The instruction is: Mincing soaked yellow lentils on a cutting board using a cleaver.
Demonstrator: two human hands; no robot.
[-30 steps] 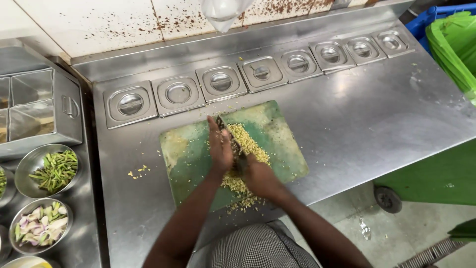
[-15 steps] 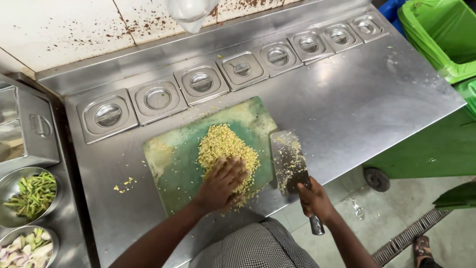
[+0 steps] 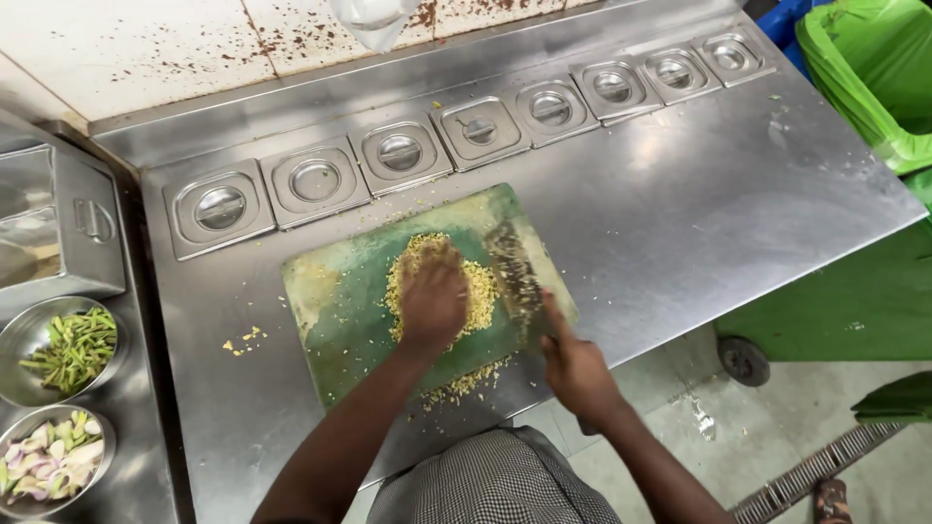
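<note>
Left hand [image 3: 434, 301] spread flat on loose, crumbly yellow mince [image 3: 464, 291], likely scatters easily; right hand [image 3: 575, 367] clamped on cleaver [image 3: 515, 277] handle, blade probably heavy, stiff.

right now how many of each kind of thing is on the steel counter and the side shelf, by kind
Lidded steel inset containers: 8
Green cutting board: 1
Cleaver: 1
Pile of chopped yellow bits: 1
Steel bowls, one of green beans and one of sliced onion: 2
Total: 13
</note>
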